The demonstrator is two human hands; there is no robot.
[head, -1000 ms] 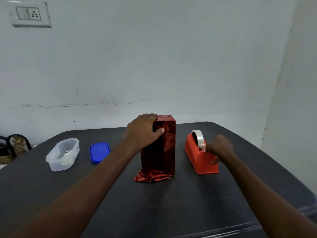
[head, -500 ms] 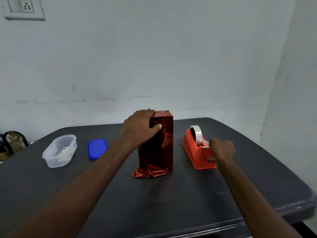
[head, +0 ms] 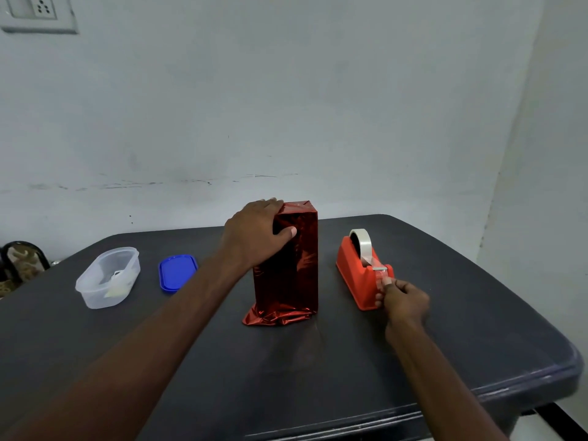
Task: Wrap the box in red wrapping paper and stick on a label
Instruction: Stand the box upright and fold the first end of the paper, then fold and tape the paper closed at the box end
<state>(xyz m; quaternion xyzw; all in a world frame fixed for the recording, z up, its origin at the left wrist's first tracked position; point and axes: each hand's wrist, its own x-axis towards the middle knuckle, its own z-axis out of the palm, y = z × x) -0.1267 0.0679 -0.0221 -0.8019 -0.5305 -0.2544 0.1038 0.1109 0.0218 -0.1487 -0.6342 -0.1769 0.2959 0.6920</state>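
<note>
Box (head: 291,265) standing upright mid-table, already sheathed in shiny red wrapping paper (head: 276,316), with the loose skirt of foil crumpled out at the bottom, not yet folded or taped. Left hand (head: 254,237) clamped over the upper left side, fingers curled over the top edge, thumb pressed on the front face. Right hand (head: 402,300) down at the front of the orange tape dispenser (head: 356,275), fingertips pinching the free end of clear tape (head: 380,275) right at the cutter.

Plenty of ways for this to go sideways:

- Dispenser only steadied by its own weight (no second hand free), so a sharp pull could drag or tip it instead of tearing the strip clean.
- Tape that thin and clear, likely to curl back and stick to itself or to the fingertips before reaching the box.
- Tall narrow box held from one side only; a push while sticking the strip down could topple it to the right, toward the dispenser.
- Foil looks slippery and creases easily, so easing off with the left hand probably lets the seam spring open.
- Bunched bottom end still messy, could tear if forced flat.

Clear tub (head: 108,276) and blue lid (head: 176,272) well off to the left on the dark table (head: 477,329); something pale in the tub, maybe the label, can't tell.
</note>
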